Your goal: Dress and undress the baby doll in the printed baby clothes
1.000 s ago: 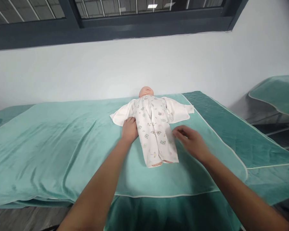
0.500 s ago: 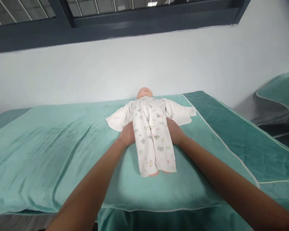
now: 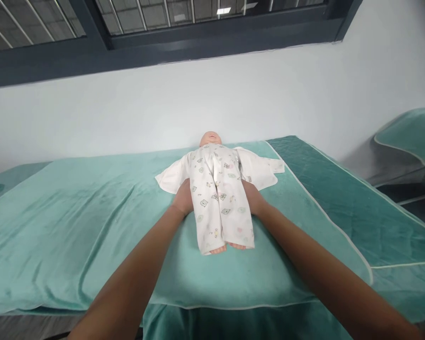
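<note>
A baby doll (image 3: 210,137) lies on its back, head toward the wall, in white baby clothes (image 3: 221,189) printed with small animal figures. The printed part parts into two legs, and the doll's toes (image 3: 218,249) show below the hems. White sleeves (image 3: 257,166) spread out to both sides. My left hand (image 3: 184,196) is closed in at the left edge of the clothes, at about mid-body. Level with it on the opposite edge is my right hand (image 3: 252,197). The fingers of both hands go behind the cloth and are mostly hidden.
Under the doll lies a light green padded cover (image 3: 92,212) with wrinkles on its left part. Darker green bedding (image 3: 357,208) lies to the right. A white wall (image 3: 127,113) rises behind, below a dark window frame (image 3: 216,40). Another green-covered surface (image 3: 414,134) stands at far right.
The doll's toes show more below the hems than before. In the picture the doll and both hands have shifted slightly left, partly because the view itself moved.
</note>
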Tool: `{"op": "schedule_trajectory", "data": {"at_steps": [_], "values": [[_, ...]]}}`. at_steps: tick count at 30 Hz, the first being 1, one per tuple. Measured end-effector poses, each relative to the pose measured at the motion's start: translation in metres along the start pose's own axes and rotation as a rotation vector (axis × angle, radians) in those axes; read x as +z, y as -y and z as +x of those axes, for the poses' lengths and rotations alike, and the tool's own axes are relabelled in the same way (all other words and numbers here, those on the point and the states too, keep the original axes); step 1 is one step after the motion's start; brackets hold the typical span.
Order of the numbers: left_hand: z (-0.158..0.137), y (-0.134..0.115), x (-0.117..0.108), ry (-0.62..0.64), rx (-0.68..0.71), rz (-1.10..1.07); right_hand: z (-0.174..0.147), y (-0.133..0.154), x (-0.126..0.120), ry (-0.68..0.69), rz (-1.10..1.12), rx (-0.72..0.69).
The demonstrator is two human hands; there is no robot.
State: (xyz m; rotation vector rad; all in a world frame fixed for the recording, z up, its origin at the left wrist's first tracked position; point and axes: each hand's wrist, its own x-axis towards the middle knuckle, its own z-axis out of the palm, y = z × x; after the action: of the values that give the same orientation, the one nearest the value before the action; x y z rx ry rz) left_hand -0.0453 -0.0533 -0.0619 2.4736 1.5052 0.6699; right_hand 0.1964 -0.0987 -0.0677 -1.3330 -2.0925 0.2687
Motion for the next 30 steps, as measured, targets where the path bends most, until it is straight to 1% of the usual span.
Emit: {"op": "schedule_trajectory", "data": {"at_steps": [3,6,9,12,16,19,21,23,25,26,28,30], "values": [[-0.001,0.004,0.003,-0.007,-0.015,0.101,0.002,0.000,0.000,0.045,-0.040,-0.016],[-0.006,0.003,0.002,-0.010,0.004,0.128,0.001,0.002,-0.003,0.067,-0.110,-0.010],[-0.015,-0.001,-0.003,-0.037,0.011,0.147,-0.008,0.005,-0.006,0.105,-0.176,0.008],[-0.028,-0.004,-0.006,-0.063,0.004,0.160,-0.023,0.009,-0.008,0.128,-0.192,0.004],[-0.039,-0.005,-0.007,-0.085,-0.004,0.165,-0.042,0.016,-0.006,0.070,-0.131,-0.038],[-0.043,0.000,-0.006,-0.120,-0.029,0.147,-0.048,0.014,-0.004,0.000,-0.047,-0.011],[-0.044,0.008,-0.006,-0.167,-0.074,0.121,-0.047,0.004,-0.005,-0.092,0.018,0.036],[-0.043,0.018,-0.006,-0.227,-0.137,0.091,-0.043,-0.016,-0.010,-0.232,0.017,0.102],[-0.039,0.029,-0.005,-0.316,-0.237,0.044,-0.038,-0.041,-0.018,-0.371,-0.091,0.216],[-0.037,0.034,-0.005,-0.370,-0.304,0.012,-0.035,-0.054,-0.022,-0.418,-0.169,0.297],[-0.031,0.042,-0.003,-0.467,-0.430,-0.045,-0.029,-0.074,-0.030,-0.434,-0.296,0.485],[-0.027,0.046,-0.002,-0.520,-0.498,-0.057,-0.024,-0.084,-0.035,-0.365,-0.374,0.627]]}}
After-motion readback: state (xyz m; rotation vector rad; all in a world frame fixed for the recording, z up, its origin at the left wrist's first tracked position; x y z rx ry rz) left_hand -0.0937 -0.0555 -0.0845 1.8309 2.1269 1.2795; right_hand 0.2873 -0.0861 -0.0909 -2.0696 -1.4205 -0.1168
